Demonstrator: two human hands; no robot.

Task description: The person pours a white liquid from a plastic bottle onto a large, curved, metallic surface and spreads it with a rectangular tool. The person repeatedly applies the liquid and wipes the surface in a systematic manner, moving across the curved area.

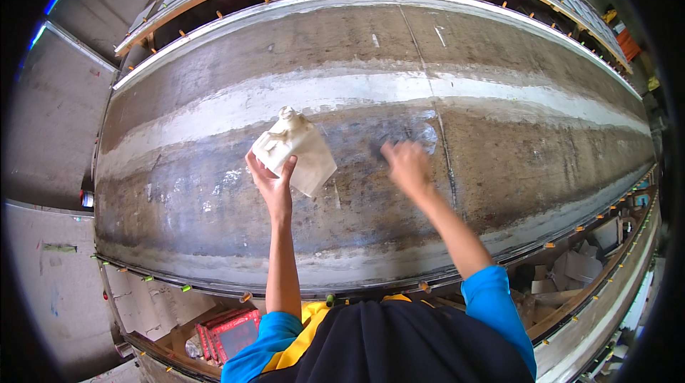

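Gripping a white jug (pixel 307 156), the left hand (pixel 272 185) hovers above a seemingly part-wetted surface (pixel 528 162), right end likely remaining; right hand (pixel 409 167) blurred, grip unclear.

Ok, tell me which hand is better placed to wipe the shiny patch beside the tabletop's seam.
Probably the right hand: it is close by the shiny patch, though blur hides whether it holds anything. The left hand is taken up with the off-white plastic jug, farther from that patch.
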